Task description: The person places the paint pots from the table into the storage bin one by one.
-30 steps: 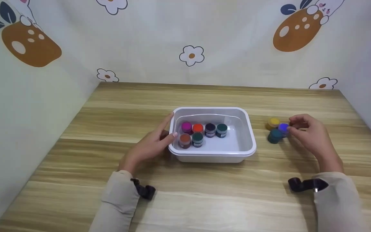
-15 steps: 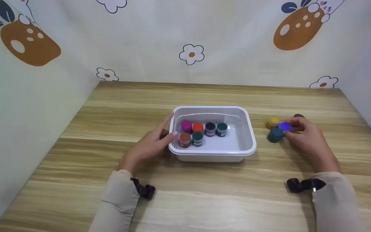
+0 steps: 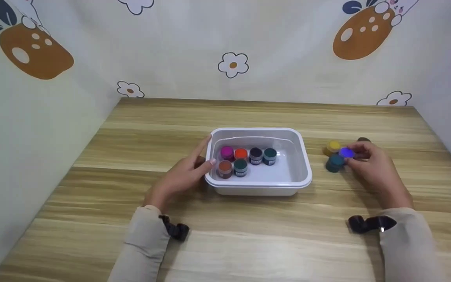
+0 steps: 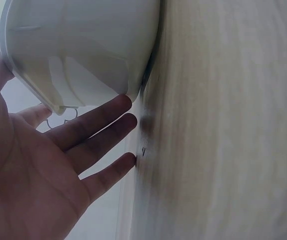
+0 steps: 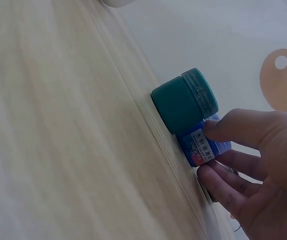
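My left hand (image 3: 180, 176) rests against the left side of a white plastic tub (image 3: 262, 190). Its thumb and index finger touch the rim, while the other fingers stretch out straight by the tub's lower wall, as the left wrist view shows. On the right, my right hand (image 3: 380, 172) pinches a blue paint jar (image 5: 203, 145) between thumb and fingers, low at the table. Touching the blue jar is a teal paint jar (image 3: 334, 163). A yellow paint jar (image 3: 332, 148) stands just behind them. Beyond my fingers a dark-lidded jar (image 3: 363, 140) is mostly hidden.
Inside the tub's left part several paint jars stand upright, among them magenta (image 3: 227, 153), orange (image 3: 240, 154), brown (image 3: 225, 169) and dark green (image 3: 240, 167). The wood-grain table (image 3: 241, 243) runs back to a patterned curtain (image 3: 280, 58).
My right hand has moved slightly left, and its fingers have come round the blue jar. The dark-lidded jar behind it has come into sight. My left hand keeps its place on the tub.
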Demonstrator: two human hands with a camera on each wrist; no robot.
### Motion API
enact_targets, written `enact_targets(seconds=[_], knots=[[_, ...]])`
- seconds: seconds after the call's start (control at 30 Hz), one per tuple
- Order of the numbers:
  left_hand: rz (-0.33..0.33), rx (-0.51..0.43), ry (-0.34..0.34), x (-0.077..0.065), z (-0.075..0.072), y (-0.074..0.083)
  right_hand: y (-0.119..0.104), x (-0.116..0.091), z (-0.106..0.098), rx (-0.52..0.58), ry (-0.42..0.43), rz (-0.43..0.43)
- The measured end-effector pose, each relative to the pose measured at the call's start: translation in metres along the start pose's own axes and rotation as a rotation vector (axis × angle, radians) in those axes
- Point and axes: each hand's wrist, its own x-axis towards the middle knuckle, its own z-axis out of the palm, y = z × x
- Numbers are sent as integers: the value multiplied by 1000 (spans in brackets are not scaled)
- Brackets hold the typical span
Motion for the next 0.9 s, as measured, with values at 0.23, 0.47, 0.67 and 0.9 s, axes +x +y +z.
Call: enact_targets(seconds=[0.23,0.47,0.67,0.9], knots=[[-10,0,-6,3,1,0,2,-1,-2,3,2,31],[-28,11,3,0,-1,-1,-7,-2,-7,-2,15,14],[-44,-8,8,-2,-1,-1,-18,-2,-12,-13,21,-4],[-29,17,6,1,-1,-1,-36,-5,-13,-7,83,-78]])
